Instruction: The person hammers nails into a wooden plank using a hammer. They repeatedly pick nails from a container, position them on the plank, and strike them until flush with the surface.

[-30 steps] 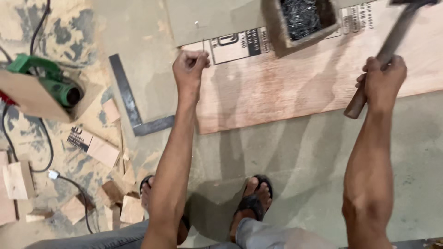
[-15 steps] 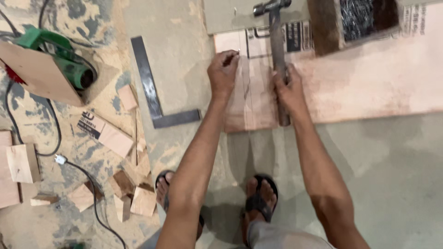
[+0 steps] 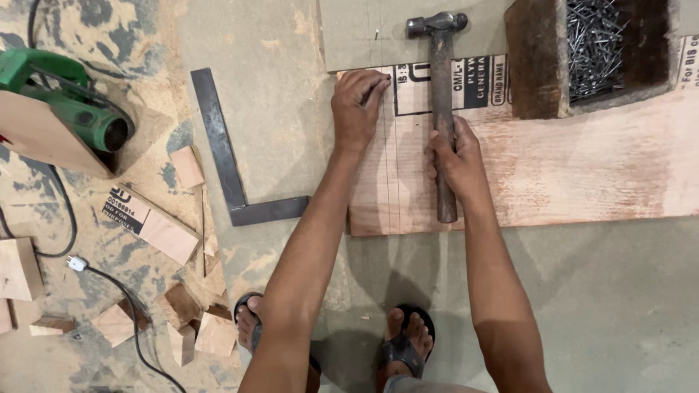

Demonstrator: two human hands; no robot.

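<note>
The plywood board (image 3: 553,175) lies flat on the floor, and everything turns on its near-left corner. There the left hand (image 3: 358,109) pinches a small nail (image 3: 389,76) upright at the board's far edge, beside a pencilled line. The right hand (image 3: 455,156) has its grip wrapped tight around the hammer (image 3: 440,109), head resting just past that edge. The nail looks barely started (no others visible along the line). A box of nails (image 3: 593,51) sits on the board; a steel square (image 3: 233,164) lies left of it.
</note>
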